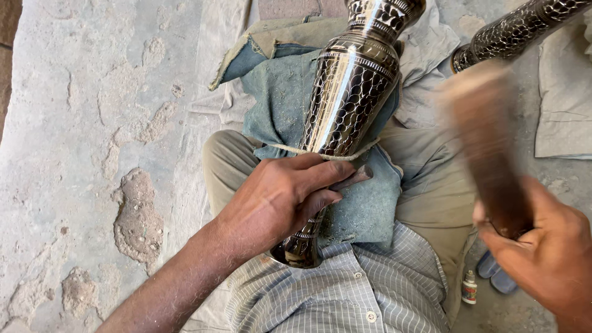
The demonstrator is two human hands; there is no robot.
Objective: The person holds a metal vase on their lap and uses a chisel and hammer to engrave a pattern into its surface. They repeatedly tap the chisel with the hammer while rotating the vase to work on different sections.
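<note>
Left grip [280, 194] clamps chisel [356, 177] against vase [345, 98]; right grip [542, 246] clutches blurred mallet [487, 135].

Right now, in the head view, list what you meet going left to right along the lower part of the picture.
Cracked concrete floor → left hand on the dark patterned metal vase → small bottle → right hand gripping a blurred wooden mallet.

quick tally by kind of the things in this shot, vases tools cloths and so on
Engraved metal vases: 2, one on the lap under the left hand, one at top right
Wooden mallet: 1, blurred, in the right hand
Thin chisel-like tool: 1, in the left hand
Blue padded cloth: 1
Small bottle: 1
Total: 6
</note>
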